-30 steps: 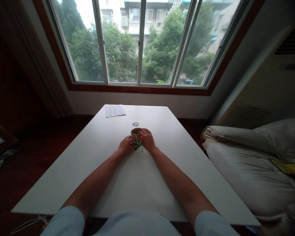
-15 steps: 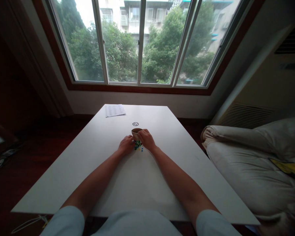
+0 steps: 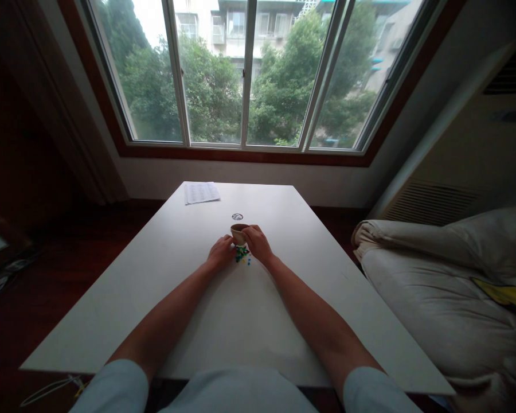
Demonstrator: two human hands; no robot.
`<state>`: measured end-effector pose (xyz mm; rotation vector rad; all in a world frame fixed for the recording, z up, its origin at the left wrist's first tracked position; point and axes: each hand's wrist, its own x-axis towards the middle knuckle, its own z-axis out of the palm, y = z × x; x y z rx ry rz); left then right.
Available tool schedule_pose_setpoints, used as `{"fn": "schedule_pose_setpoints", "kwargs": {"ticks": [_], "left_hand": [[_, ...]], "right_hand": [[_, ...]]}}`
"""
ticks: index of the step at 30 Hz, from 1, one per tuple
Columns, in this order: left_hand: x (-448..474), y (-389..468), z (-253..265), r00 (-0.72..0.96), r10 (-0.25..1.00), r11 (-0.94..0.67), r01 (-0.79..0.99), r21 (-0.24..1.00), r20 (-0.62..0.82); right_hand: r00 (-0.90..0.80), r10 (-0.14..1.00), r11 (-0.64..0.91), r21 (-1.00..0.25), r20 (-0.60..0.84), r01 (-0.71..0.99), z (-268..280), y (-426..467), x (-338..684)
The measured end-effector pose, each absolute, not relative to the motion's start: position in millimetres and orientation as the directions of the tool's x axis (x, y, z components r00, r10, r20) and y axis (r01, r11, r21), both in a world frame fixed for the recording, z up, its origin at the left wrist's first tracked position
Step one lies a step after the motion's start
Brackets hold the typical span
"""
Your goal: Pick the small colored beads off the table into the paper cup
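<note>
A small brown bowl point(image 3: 237, 236) with a pale base is near the middle of the white table point(image 3: 241, 327). My right hand point(image 3: 258, 241) grips its right rim, thumb and fingers closed on the wall. At the bowl's lower left is my left hand point(image 3: 222, 252), its fingers bent inward beside the wall. What those fingertips hold, if anything, is too small to make out. Between my hands, just in front of the bowl, lies a loose pile of tiny green, blue and yellow pieces point(image 3: 242, 254), perhaps beads. The bowl's contents cannot be seen clearly.
Behind the bowl lies a small round dark-rimmed item point(image 3: 237, 217). Printed papers point(image 3: 202, 193) rest at the table's far left corner. A window point(image 3: 245, 86) is beyond the table, and pale folded bedding point(image 3: 442, 287) stands along the right side.
Almost nothing differs. The bowl appears very slightly more upright in my right hand, and both hands stay in the same place.
</note>
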<state>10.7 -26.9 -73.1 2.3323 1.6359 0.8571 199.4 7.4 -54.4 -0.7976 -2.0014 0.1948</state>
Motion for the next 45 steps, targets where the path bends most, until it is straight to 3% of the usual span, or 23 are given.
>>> {"fn": "schedule_pose_setpoints", "kwargs": {"ticks": [16, 22, 27, 32, 45], "left_hand": [[13, -29, -72, 0.177, 0.925, -0.327, 0.822, 0.467, 0.337], [15, -33, -66, 0.120, 0.935, -0.296, 0.781, 0.550, 0.333], [15, -30, -67, 0.018, 0.959, -0.212, 0.707, 0.674, 0.283], [15, -21, -72, -0.004, 0.952, -0.236, 0.627, 0.742, 0.306], [17, -11, -69, 0.038, 0.942, -0.325, 0.349, 0.879, 0.334]], "right_hand": [[-0.298, 0.635, 0.752, -0.482, 0.712, 0.450, -56, 6, 194], [-0.369, 0.620, 0.759, -0.409, 0.693, 0.507, -52, 1, 191], [-0.407, 0.601, 0.762, -0.339, 0.687, 0.552, -49, -4, 190], [-0.439, 0.589, 0.765, -0.292, 0.679, 0.574, -49, -6, 190], [-0.432, 0.601, 0.775, -0.358, 0.673, 0.520, -47, -10, 192]]}}
